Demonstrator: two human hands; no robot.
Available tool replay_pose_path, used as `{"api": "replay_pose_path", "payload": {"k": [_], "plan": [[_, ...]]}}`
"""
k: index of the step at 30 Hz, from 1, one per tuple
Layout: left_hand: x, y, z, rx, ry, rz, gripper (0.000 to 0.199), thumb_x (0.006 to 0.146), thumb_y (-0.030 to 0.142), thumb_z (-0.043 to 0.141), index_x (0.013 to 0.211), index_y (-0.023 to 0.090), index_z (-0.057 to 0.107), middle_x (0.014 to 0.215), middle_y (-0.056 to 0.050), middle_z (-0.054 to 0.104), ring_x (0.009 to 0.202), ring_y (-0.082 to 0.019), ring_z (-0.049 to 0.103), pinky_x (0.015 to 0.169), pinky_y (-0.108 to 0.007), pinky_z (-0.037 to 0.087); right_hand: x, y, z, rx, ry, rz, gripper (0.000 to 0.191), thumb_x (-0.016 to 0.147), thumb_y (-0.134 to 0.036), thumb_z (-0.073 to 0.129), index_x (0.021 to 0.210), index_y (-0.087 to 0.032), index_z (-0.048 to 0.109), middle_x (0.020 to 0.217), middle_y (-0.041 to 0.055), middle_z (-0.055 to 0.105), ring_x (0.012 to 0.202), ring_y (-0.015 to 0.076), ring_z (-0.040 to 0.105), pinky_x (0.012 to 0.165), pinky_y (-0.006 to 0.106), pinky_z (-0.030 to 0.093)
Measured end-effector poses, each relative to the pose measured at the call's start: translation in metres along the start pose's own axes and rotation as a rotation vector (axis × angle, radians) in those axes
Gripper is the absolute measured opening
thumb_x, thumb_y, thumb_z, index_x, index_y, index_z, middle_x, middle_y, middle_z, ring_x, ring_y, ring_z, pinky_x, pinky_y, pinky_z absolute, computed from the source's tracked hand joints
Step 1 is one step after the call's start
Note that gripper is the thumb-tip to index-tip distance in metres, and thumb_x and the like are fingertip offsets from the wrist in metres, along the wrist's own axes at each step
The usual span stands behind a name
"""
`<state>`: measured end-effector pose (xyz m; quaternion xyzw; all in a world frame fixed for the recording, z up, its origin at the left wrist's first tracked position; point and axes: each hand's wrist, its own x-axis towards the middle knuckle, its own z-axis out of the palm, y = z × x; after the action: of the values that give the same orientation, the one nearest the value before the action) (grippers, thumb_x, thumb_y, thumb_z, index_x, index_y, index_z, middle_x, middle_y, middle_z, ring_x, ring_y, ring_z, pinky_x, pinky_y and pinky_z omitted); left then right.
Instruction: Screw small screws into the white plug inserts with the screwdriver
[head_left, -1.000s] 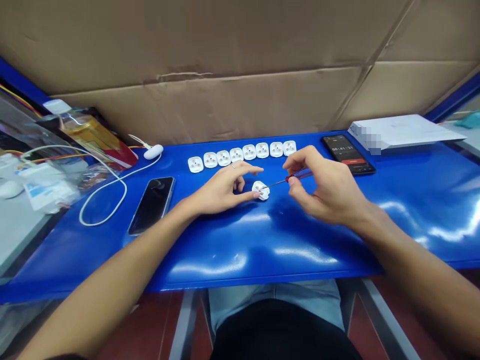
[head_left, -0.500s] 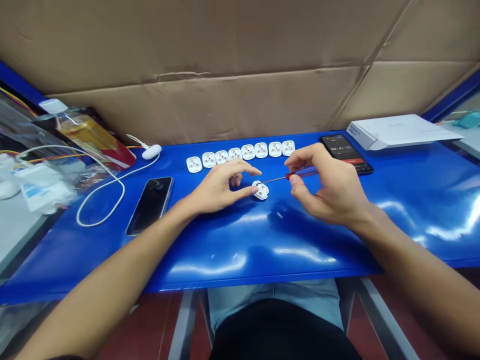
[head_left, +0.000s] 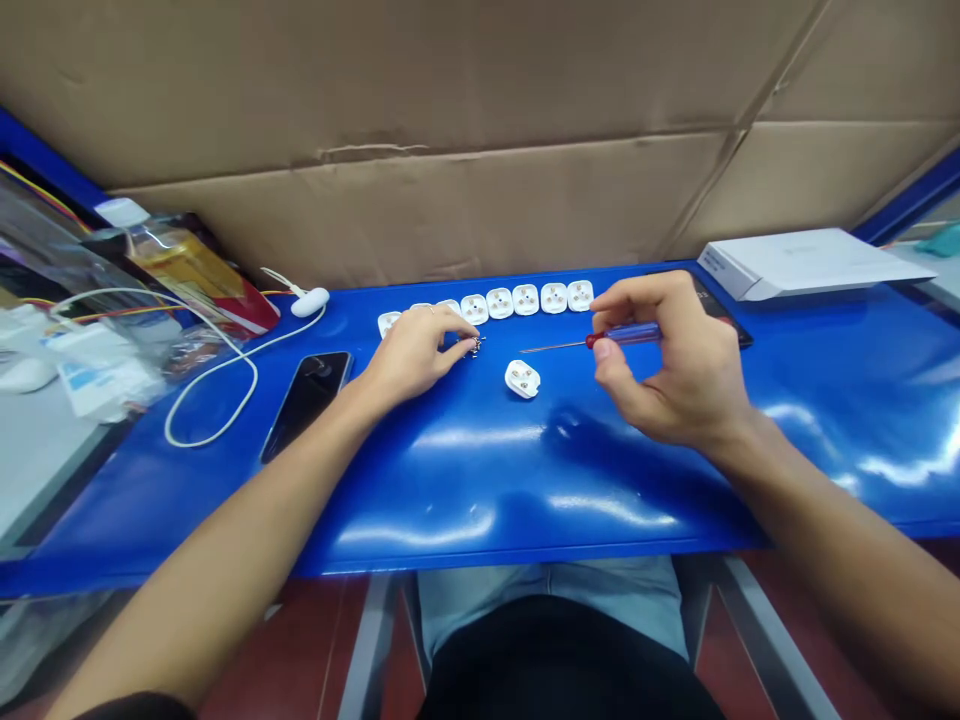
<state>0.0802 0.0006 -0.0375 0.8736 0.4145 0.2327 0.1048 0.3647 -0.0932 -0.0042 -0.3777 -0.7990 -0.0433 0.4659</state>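
A screwdriver (head_left: 624, 335) with a red and blue handle is held in my right hand (head_left: 671, 365), its thin shaft pointing left. Just below and left of its tip, a white plug part (head_left: 523, 379) with metal fittings lies untouched on the blue surface. My left hand (head_left: 422, 352) has its thumb and fingers closed at a small pile of screws (head_left: 475, 346); whether a screw is pinched is too small to tell. Several similar white parts (head_left: 526, 299) form a row behind, the left ones partly covered by my left hand.
On the blue table (head_left: 480, 500), a phone (head_left: 306, 402) and white cable (head_left: 212, 378) lie left, near a bottle (head_left: 191, 270). Another phone (head_left: 739, 325) is partly behind my right hand, beside a white box (head_left: 810, 262). Cardboard (head_left: 480, 200) stands behind.
My left hand has let go of the white part and moved left to the screws. My right hand has drawn the screwdriver slightly up and right, off the part.
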Motion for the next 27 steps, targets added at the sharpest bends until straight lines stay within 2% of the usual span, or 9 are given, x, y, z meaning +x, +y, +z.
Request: {"api": "replay_pose_path", "payload": {"k": [7,11,14,17,20,27], "plan": [[0.000,0.006,-0.004,0.021,-0.013,-0.024,0.023,0.096,0.037,0.067,0.102,0.022,0.083,0.102,-0.005,0.080,0.081,-0.021,0.062,0.078,-0.036,0.045,0.000,0.000,-0.001,-0.002,-0.002,0.019,0.040,0.090,-0.014,0.062,0.126,-0.032,0.057,0.097,0.0039,0.070,0.082,0.0246,0.074,0.071,0.039,0.063],[0.000,0.012,-0.006,0.019,0.078,-0.047,0.028,0.096,0.037,0.066,0.111,0.020,0.082,0.110,-0.007,0.080,0.079,-0.019,0.063,0.080,-0.036,0.047,0.000,0.000,-0.002,0.013,-0.047,0.053,0.042,0.088,-0.014,0.062,0.125,-0.032,0.058,0.090,0.0012,0.072,0.074,0.0241,0.072,0.066,0.038,0.060],[-0.002,0.023,-0.004,-0.069,0.118,0.012,0.031,0.098,0.039,0.064,0.115,0.018,0.081,0.111,-0.008,0.079,0.081,-0.019,0.066,0.082,-0.035,0.050,0.000,-0.001,-0.003,-0.012,-0.104,0.062,0.038,0.089,-0.013,0.061,0.122,-0.031,0.059,0.085,0.0004,0.073,0.069,0.0226,0.071,0.065,0.038,0.060],[-0.007,0.036,0.001,-0.175,0.035,0.104,0.037,0.097,0.045,0.070,0.122,0.019,0.077,0.114,-0.009,0.079,0.091,-0.022,0.068,0.085,-0.036,0.052,0.000,-0.001,-0.001,-0.043,-0.138,0.036,0.033,0.089,-0.013,0.060,0.119,-0.027,0.060,0.089,0.0021,0.074,0.073,0.0223,0.074,0.067,0.037,0.061],[-0.012,0.045,0.008,-0.212,-0.026,0.140,0.047,0.093,0.050,0.078,0.130,0.021,0.074,0.118,-0.009,0.078,0.096,-0.024,0.069,0.091,-0.038,0.052,0.000,0.001,0.000,-0.056,-0.147,-0.005,0.029,0.089,-0.015,0.058,0.117,-0.023,0.061,0.089,0.0023,0.075,0.074,0.0216,0.075,0.065,0.034,0.060],[-0.015,0.044,0.015,-0.212,-0.106,0.100,0.052,0.091,0.051,0.080,0.132,0.021,0.074,0.113,-0.008,0.079,0.095,-0.024,0.068,0.087,-0.037,0.051,0.000,0.002,0.002,-0.050,-0.250,0.025,0.025,0.093,-0.018,0.059,0.117,-0.024,0.060,0.093,0.0034,0.076,0.080,0.0220,0.077,0.069,0.032,0.058]]}}
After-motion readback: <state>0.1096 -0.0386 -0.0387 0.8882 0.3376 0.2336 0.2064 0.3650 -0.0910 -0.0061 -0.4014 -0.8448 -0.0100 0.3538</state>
